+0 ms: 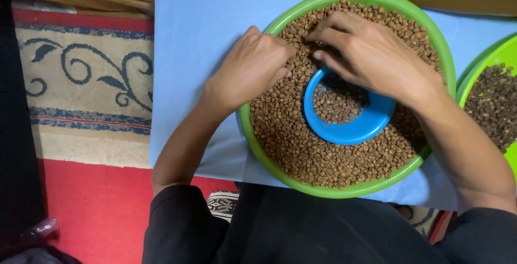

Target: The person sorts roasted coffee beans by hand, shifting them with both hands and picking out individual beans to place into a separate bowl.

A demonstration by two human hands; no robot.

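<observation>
A large green basin (253, 134) is seen set on a pale blue sheet (199, 32); the basin is filled with light brown beans (301, 145), and a small blue bowl (350, 129) is bedded among them near the middle, tilted slightly and holding a shallow layer of the same beans. The left hand (250, 70) is laid over the basin's left rim; its fingers (280, 59) are curled inward and pressed into the beans just beside the blue bowl, and it cannot be told whether any beans are pinched between them. The right hand (371, 54) is spread over the far part of the basin, above the bowl's upper edge; its fingers (334, 35) are bent and drawn fairly close together, their tips touching the beans near the left hand's fingertips; whether something is held there cannot be told either. Both forearms are bare, and black sleeves are seen at the lower edge of the view. A second green basin (493, 59) is partly visible at the right edge, touching or just beside the first, and darker beans (493, 102) are held in it. A red rug with a beige patterned band (86, 81) is spread on the floor to the left of the sheet.
</observation>
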